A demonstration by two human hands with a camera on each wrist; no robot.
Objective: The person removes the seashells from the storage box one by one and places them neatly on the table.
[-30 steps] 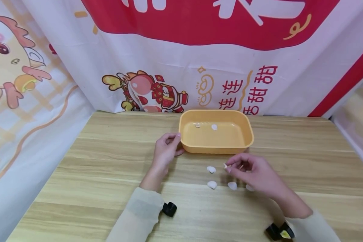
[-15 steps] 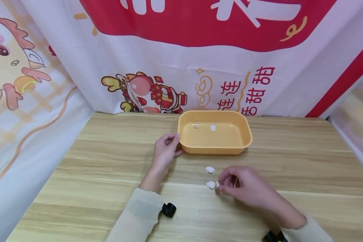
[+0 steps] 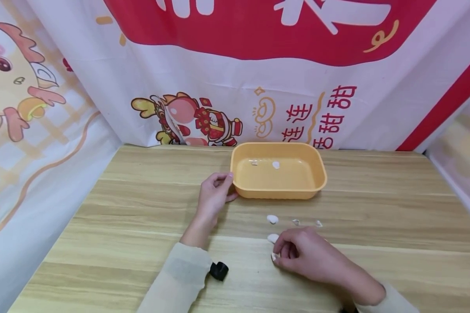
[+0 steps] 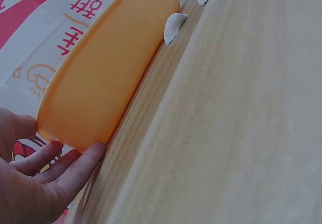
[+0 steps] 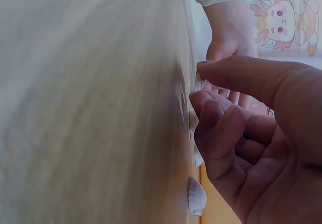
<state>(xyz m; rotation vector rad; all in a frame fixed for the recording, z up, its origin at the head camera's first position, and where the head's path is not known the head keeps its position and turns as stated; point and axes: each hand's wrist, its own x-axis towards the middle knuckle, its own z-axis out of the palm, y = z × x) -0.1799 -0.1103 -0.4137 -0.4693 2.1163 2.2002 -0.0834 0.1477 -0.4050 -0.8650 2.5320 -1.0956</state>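
Observation:
My right hand pinches a small white seashell between thumb and fingertips, low over the table. Right beside it lies another shell, partly covered by the fingers. Farther back are a pale shell and two smaller ones, a middle shell and a right-hand shell. My left hand holds the left end of an orange-yellow plastic basin. In the left wrist view its thumb is at the basin's rim and the fingers touch the lower end wall. Two small pieces, one a shell, lie inside the basin.
A wood-grain table bears everything. Behind it hangs a printed white and red cloth, close to the basin's far side. Another printed cloth borders the left. A black wrist device sits at the left sleeve.
My right hand has moved toward me and slightly left, a shell in its fingertips. Two shells behind it are now uncovered; others nearer are hidden. The left hand and basin stay put.

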